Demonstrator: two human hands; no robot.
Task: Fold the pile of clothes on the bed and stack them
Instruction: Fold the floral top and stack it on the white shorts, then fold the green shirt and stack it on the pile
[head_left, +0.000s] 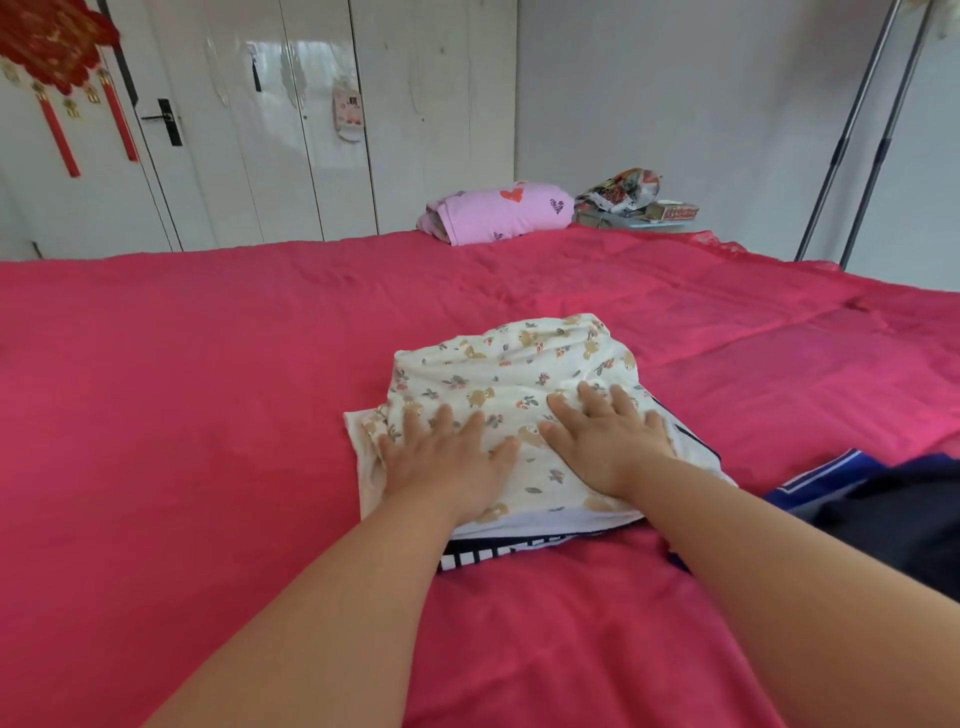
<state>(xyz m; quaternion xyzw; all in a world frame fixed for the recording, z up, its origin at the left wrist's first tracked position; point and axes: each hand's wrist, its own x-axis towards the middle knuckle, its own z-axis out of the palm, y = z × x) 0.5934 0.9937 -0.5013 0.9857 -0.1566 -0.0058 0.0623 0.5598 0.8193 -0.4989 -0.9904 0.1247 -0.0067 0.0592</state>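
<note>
A cream garment printed with small bears and flowers (524, 364) lies folded on top of a stack in the middle of the red bed (182, 389). Under it a dark garment with white stripes (493, 553) shows at the near edge. My left hand (441, 460) presses flat on the near left part of the cream garment, fingers straight and spread. My right hand (605, 434) presses flat beside it on the right part. A dark navy garment with a white-striped blue trim (893, 512) lies unfolded at the right edge of the bed.
A rolled pink bedding bundle with hearts (498, 213) sits at the far edge of the bed. Beside it are a patterned bag (621, 189) and a small box (675, 212). White wardrobe doors (311, 119) stand behind, and metal poles (862, 130) rise at the far right.
</note>
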